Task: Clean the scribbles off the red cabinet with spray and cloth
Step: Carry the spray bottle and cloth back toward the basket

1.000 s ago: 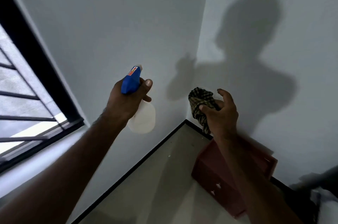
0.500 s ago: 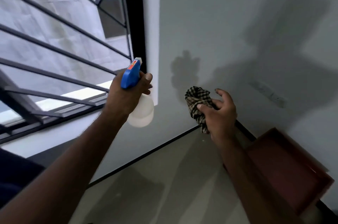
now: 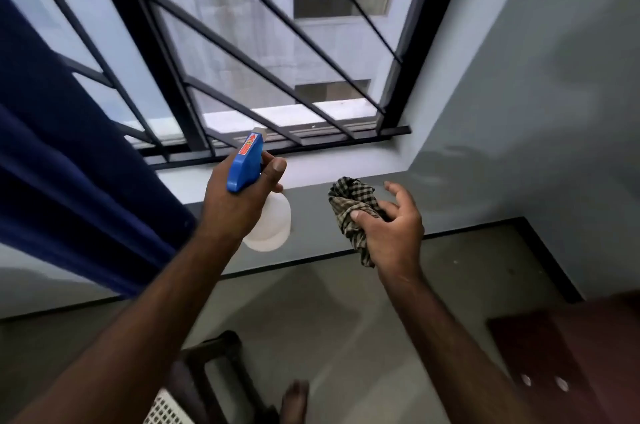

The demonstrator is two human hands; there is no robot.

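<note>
My left hand grips a spray bottle with a blue trigger head and a white body, held up in front of the window sill. My right hand pinches a crumpled checked cloth between thumb and fingers, the other fingers spread loosely. The red cabinet stands on the floor at the lower right, partly cut off by the frame edge and blurred. Two pale knobs show on its front. I cannot see any scribbles from here.
A barred window fills the top of the view, with a dark blue curtain hanging at the left. A dark chair or stool and a bare foot are at the bottom. Grey floor lies between.
The view has swung left from the room corner to the window. The cabinet has slid to the lower right edge. Both hands keep the same hold on bottle and cloth.
</note>
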